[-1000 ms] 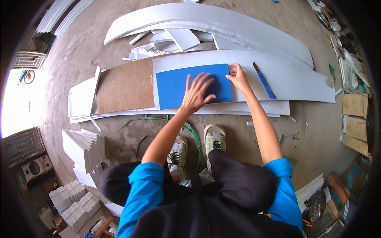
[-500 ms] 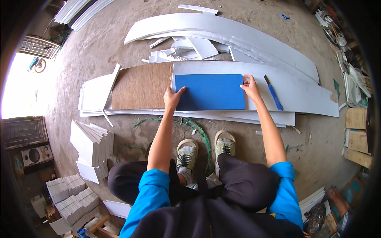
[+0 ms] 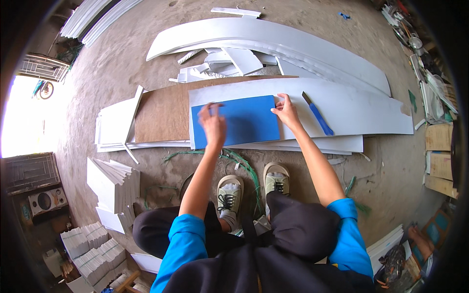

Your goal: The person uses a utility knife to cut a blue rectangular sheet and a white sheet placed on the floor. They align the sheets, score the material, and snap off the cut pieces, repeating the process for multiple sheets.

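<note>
On top of the long white foam sheet (image 3: 342, 105) lies the blue rectangular panel (image 3: 244, 122), flat, long axis running left-right, near edge just above the sheet's near edge. Right hand (image 3: 287, 110) rests at the blue panel's upper right corner, fingers spread narrow and pressing on the panel's edge and the white sheet; holds nothing. Left hand (image 3: 213, 123) is over the blue panel's left part, blurred, fingers loosely open, w/ nothing in it; can't tell if it touches the panel. Both forearms reach fwd from blue sleeves, left one nearly straight up the view, right one angled in toward the panel.

Just right of the blue panel, a blue-handled knife (image 3: 318, 115) lies on the white sheet, blade pointing up-left, apart from the right hand. Left of the panel, a brown board (image 3: 161, 117) sits under the white sheet. Further left, a stack of white panels (image 3: 115, 128). Beyond the panel, white offcuts (image 3: 234, 61) piled on the floor. Below the panel, green cord (image 3: 239, 161) on the floor by two shoes (image 3: 229, 193).
</note>
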The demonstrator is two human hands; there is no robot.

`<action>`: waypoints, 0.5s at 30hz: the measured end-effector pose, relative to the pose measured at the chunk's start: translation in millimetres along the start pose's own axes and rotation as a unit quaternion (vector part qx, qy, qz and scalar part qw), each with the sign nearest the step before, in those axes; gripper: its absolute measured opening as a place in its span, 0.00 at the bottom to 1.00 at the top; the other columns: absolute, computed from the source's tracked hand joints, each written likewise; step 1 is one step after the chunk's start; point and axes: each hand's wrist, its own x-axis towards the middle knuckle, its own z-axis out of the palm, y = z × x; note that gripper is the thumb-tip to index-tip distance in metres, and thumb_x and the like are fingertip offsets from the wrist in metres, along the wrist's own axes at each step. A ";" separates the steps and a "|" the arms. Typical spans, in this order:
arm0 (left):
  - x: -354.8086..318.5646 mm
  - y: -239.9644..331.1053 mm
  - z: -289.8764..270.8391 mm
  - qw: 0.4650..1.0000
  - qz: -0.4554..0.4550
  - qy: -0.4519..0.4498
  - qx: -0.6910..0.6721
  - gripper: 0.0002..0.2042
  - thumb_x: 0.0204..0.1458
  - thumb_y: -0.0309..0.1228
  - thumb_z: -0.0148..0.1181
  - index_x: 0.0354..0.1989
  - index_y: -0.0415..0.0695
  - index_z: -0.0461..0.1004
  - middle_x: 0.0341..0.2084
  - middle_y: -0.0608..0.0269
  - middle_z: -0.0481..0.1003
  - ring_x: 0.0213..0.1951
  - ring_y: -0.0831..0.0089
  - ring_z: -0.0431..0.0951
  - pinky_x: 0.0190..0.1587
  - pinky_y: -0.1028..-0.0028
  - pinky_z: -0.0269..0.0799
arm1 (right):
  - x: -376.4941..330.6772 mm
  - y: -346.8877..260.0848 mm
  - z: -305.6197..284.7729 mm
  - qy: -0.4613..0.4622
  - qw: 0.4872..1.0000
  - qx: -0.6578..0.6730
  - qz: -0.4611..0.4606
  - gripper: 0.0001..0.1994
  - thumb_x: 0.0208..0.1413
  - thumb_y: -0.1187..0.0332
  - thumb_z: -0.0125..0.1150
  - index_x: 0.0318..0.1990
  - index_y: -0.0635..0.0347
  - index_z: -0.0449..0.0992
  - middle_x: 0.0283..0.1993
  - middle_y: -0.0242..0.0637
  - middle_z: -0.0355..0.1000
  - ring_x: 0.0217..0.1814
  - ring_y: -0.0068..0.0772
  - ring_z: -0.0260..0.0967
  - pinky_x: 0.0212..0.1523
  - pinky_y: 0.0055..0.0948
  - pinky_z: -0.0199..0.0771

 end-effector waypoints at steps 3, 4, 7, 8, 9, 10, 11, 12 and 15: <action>4.1 36.8 30.8 0.986 0.139 -0.055 -0.070 0.18 0.46 0.30 0.55 0.48 0.55 0.66 0.48 0.60 0.62 0.53 0.59 0.58 0.56 0.55 0.48 | 0.7 -7.2 8.0 -0.001 1.000 0.013 0.000 0.30 0.36 0.75 0.67 0.50 0.58 0.60 0.31 0.37 0.71 0.32 0.30 0.71 0.36 0.29 0.72; 4.4 48.7 38.9 0.984 0.149 -0.049 -0.087 0.19 0.46 0.31 0.54 0.49 0.56 0.65 0.49 0.60 0.61 0.54 0.59 0.57 0.57 0.54 0.47 | 1.2 -8.6 8.0 0.000 1.000 0.014 0.005 0.30 0.35 0.75 0.67 0.50 0.58 0.60 0.31 0.37 0.71 0.32 0.30 0.71 0.36 0.29 0.72; -3.0 66.0 50.3 0.987 0.152 -0.038 -0.019 0.19 0.48 0.35 0.53 0.52 0.59 0.64 0.50 0.63 0.61 0.56 0.62 0.55 0.59 0.54 0.44 | -1.8 -3.4 4.3 0.001 1.000 0.027 -0.003 0.29 0.37 0.75 0.66 0.50 0.59 0.60 0.31 0.37 0.70 0.32 0.31 0.71 0.36 0.29 0.72; -5.4 70.1 53.5 0.988 0.152 -0.030 -0.003 0.19 0.49 0.36 0.52 0.52 0.59 0.64 0.50 0.63 0.61 0.56 0.63 0.55 0.59 0.54 0.43 | -3.2 0.0 1.9 0.001 0.999 0.031 -0.007 0.29 0.37 0.75 0.66 0.50 0.59 0.60 0.31 0.37 0.70 0.32 0.31 0.71 0.36 0.29 0.72; -4.8 70.8 54.8 0.988 0.148 -0.031 0.004 0.19 0.49 0.37 0.52 0.52 0.59 0.64 0.50 0.65 0.61 0.57 0.63 0.55 0.59 0.54 0.42 | -5.2 1.4 1.6 0.000 0.999 0.052 -0.013 0.26 0.39 0.76 0.64 0.49 0.58 0.61 0.30 0.37 0.69 0.33 0.31 0.70 0.35 0.29 0.71; -5.4 71.3 55.9 0.988 0.151 -0.035 0.006 0.19 0.49 0.37 0.52 0.52 0.59 0.64 0.50 0.65 0.61 0.56 0.63 0.55 0.59 0.54 0.42 | -7.2 3.9 -2.5 0.022 0.998 0.035 -0.036 0.25 0.40 0.76 0.63 0.49 0.58 0.62 0.31 0.38 0.68 0.34 0.31 0.69 0.36 0.30 0.70; -7.0 71.8 56.9 0.987 0.153 -0.039 0.008 0.19 0.49 0.37 0.52 0.52 0.59 0.64 0.50 0.65 0.61 0.56 0.63 0.55 0.59 0.53 0.42 | -9.8 7.9 -11.2 0.044 0.997 0.018 -0.059 0.24 0.40 0.76 0.63 0.48 0.57 0.62 0.31 0.38 0.68 0.35 0.32 0.68 0.37 0.31 0.69; -6.0 73.9 57.3 0.987 0.156 -0.039 0.010 0.19 0.49 0.37 0.52 0.52 0.59 0.64 0.50 0.65 0.61 0.56 0.63 0.55 0.59 0.53 0.42 | -11.6 12.0 -22.3 0.067 0.994 0.000 -0.084 0.24 0.41 0.75 0.62 0.48 0.57 0.63 0.32 0.38 0.67 0.37 0.33 0.66 0.38 0.32 0.69; -3.0 65.5 50.6 0.987 0.155 -0.035 0.027 0.20 0.47 0.36 0.53 0.52 0.59 0.63 0.50 0.65 0.60 0.56 0.63 0.54 0.59 0.53 0.42 | -33.1 -2.2 -58.3 0.206 0.933 -0.279 -0.092 0.22 0.43 0.72 0.62 0.48 0.55 0.64 0.41 0.41 0.62 0.44 0.42 0.60 0.44 0.40 0.63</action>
